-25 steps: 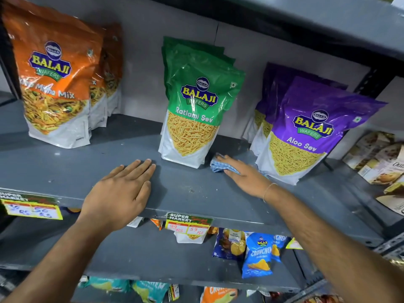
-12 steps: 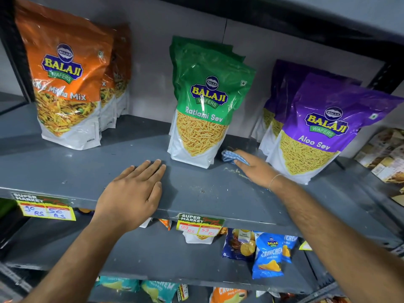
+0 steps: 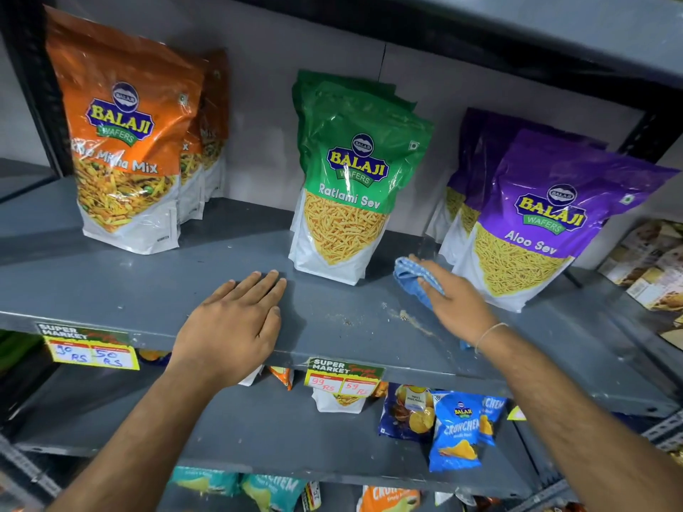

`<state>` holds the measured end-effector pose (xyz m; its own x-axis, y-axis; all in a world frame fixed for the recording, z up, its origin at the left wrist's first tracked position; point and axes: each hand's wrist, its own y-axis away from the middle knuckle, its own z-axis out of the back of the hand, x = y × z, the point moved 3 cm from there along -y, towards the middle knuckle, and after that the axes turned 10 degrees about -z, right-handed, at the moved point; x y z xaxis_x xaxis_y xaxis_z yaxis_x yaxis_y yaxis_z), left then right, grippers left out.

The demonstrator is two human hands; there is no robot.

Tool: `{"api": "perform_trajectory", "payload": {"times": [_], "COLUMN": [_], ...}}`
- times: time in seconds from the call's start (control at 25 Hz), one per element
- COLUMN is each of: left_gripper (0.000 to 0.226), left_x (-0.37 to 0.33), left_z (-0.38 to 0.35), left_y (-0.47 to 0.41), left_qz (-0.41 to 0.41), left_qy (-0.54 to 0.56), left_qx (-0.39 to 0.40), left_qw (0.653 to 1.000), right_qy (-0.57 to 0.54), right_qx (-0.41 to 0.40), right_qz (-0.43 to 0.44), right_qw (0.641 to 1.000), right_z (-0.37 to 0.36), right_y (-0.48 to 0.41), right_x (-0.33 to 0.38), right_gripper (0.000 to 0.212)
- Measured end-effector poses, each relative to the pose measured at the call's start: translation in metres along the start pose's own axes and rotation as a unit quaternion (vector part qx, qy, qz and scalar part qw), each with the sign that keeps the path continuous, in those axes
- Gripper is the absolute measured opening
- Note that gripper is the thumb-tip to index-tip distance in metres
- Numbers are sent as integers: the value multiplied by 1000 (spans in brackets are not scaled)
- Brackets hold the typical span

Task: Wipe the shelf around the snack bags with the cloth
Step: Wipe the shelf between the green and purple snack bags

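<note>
- Nearest, two bare forearms reached up from the bottom edge toward a grey metal shelf.
- Below that shelf's front lip, a lower shelf carried small packets, among them a blue Crunchem bag and a dark blue chip bag.
- Two yellow price tags hung on the front lip: one at the left and one near the middle.
- The left hand lay palm down at the shelf's front edge, fingers straight and close together, gripping nothing.
- Crumbs were scattered on the bare surface between the two hands.
- The right hand, a thin bracelet at its wrist, pressed a blue cloth onto the shelf; its fingers were curled over the cloth, clamping it against the surface.
- The cloth sat in the gap between the green Ratlami Sev bag and the purple Aloo Sev bag, near both; contact with either could not be told.
- Each front bag stood upright with more bags of the same colour lined up behind it.
- Farther left, well apart from the cloth, stood the orange Mix bag, also with bags behind.
- At the far right edge, other packets lay on a neighbouring shelf, too blurred to read.
- Farthest back was the pale rear wall, with an upper shelf overhead.
</note>
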<state>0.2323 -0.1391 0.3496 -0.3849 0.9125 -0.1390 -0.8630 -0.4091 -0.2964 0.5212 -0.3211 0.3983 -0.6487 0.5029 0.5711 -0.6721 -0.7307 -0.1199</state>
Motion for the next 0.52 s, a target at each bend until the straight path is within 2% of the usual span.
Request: {"api": "perform_trajectory", "payload": {"times": [0.12, 0.24, 0.4, 0.52], "left_gripper": [73, 73, 70, 72], "left_x": [0, 0, 0, -3], "left_z": [1, 0, -1, 1], "left_y": [-1, -1, -2, -2], "left_qz": [-4, -4, -1, -2], "left_qy": [0, -4, -7, -13], "left_qx": [2, 3, 10, 13], "left_qw": [1000, 1000, 1000, 1000], "right_qy": [44, 34, 12, 6], "right_qx": [21, 44, 23, 0], "right_qz": [-35, -53, -57, -26], "right_qw": [998, 997, 998, 1000], "right_z": [-4, -15, -30, -52], "right_y": [-3, 14, 50, 68], "right_x": [-7, -5, 19, 58], "right_gripper": [42, 46, 47, 47]}}
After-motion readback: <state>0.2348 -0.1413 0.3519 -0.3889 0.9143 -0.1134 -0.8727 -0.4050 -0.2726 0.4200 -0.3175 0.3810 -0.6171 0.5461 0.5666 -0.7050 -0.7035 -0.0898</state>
